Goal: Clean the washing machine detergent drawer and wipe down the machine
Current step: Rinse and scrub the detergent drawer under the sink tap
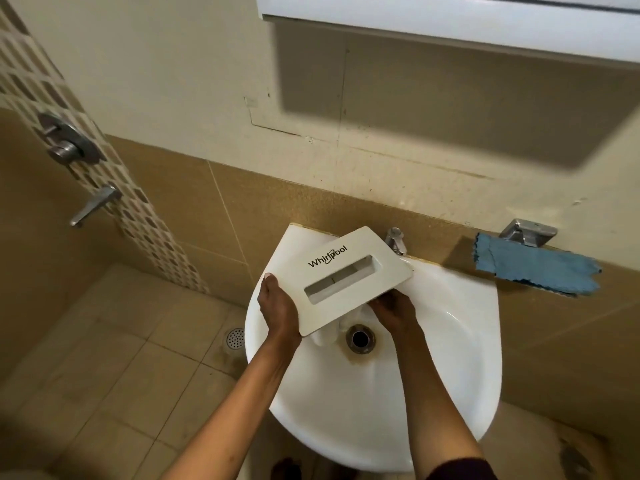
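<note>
The white detergent drawer [346,271], its front panel marked Whirlpool and facing up, hangs tilted over the white sink [460,358]. My left hand [278,304] grips the panel's near left edge. Under the panel's right side, my right hand [393,311] is closed on the drawer's body, which is mostly hidden beneath the panel; a bit of white shows by the drain [360,338]. The washing machine is not in view.
A metal tap [395,240] stands at the sink's back edge. A blue cloth [535,268] hangs from a metal holder [526,232] on the wall to the right. Shower valves [64,147] are on the left wall, a floor drain [235,338] left of the sink, a cabinet [450,19] overhead.
</note>
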